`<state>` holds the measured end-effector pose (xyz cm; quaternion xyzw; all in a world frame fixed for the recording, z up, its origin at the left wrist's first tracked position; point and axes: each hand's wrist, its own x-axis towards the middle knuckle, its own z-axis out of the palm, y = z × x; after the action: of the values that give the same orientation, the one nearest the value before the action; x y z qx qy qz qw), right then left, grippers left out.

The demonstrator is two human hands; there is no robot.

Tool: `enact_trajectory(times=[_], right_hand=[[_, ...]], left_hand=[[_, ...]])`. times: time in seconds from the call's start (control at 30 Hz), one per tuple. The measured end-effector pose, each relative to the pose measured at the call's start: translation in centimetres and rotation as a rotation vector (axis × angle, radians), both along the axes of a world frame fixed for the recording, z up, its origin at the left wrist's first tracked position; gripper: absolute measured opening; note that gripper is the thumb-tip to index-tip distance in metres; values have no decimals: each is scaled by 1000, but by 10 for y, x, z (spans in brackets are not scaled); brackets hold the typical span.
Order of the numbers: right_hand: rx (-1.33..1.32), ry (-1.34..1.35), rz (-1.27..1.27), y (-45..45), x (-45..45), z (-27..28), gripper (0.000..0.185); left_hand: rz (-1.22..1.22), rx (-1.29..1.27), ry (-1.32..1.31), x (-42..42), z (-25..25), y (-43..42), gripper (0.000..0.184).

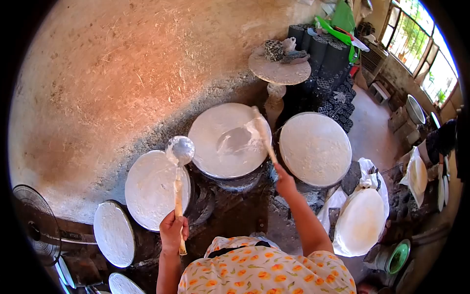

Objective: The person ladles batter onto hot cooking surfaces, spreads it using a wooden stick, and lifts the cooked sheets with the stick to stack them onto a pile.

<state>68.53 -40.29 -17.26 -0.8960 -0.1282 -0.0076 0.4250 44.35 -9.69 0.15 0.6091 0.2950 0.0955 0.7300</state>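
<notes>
My left hand (174, 230) is closed around the pale handle of a ladle (180, 151). The ladle's round metal bowl, smeared with white, is raised over the edge of a white-coated round pan (147, 196) on the left. In my right hand (285, 181) is a wooden spatula (263, 132), its whitened end at the right rim of the middle round pan (210, 147). White batter coats that pan's top, with a greyish bare-looking patch inside. Close to my right hand is another round pan (316, 149) with a bumpy white surface.
More white rounds (114, 234) stand at lower left beside a fan (36, 225). On the right are a white round on plastic (360, 220) and a green basin (399, 256). A pedestal (279, 71) and stacked black coal cylinders (325, 56) stand behind.
</notes>
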Motion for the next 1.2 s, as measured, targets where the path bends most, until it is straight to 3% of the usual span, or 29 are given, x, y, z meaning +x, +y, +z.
enact_trajectory(times=[0.03, 0.1, 0.17, 0.2, 0.3, 0.33, 0.43, 0.47, 0.5, 0.57, 0.67, 0.73, 0.83, 0.9, 1.0, 1.1, 1.2], right_hand=[[-70, 189, 20, 5, -12, 11, 64], [-41, 134, 88, 11, -29, 25, 64], [-241, 290, 116, 14, -34, 48, 64], [-130, 160, 123, 8, -33, 44, 63], [46, 181, -58, -5, -22, 33, 64], [-12, 117, -34, -8, -24, 11, 65], [-14, 140, 169, 2, -59, 20, 66], [-187, 438, 144, 13, -61, 60, 67], [-189, 438, 147, 12, -53, 58, 67], [-60, 138, 186, 3, -31, 33, 66], [45, -26, 43, 4, 28, 18, 61], [60, 80, 22, 8, 36, 18, 61], [-30, 48, 200, 8, 3, 36, 63], [-100, 193, 276, 0, -35, 53, 64], [-26, 251, 300, -22, -62, 43, 63], [78, 221, 88, -27, -66, 41, 64], [110, 199, 138, -19, -83, 8, 66]], left_hand=[[-3, -3, 1, 2, 0, -1, 14], [-9, -16, -2, 4, -1, -3, 14], [-36, -15, 1, 4, -4, -1, 13], [-63, -9, 6, 4, -6, 0, 13], [-54, -13, 10, 2, -4, 0, 12], [-48, -14, 10, 1, -4, 0, 12], [-22, -11, 19, -1, -6, 2, 12], [-18, -10, 16, -3, -6, 3, 12], [-15, -10, 11, -4, -7, 3, 11], [-24, 4, 7, -6, -11, 6, 11], [-23, 10, 12, -6, -12, 5, 12], [-12, 8, 20, -5, -9, 4, 12], [26, -29, 12, -2, -8, 2, 13], [-27, -16, -6, -3, -13, 7, 14], [-78, -21, 1, 0, -18, 12, 15], [-127, 13, 12, 4, -19, 15, 14], [-98, -44, 3, 8, -18, 12, 12]])
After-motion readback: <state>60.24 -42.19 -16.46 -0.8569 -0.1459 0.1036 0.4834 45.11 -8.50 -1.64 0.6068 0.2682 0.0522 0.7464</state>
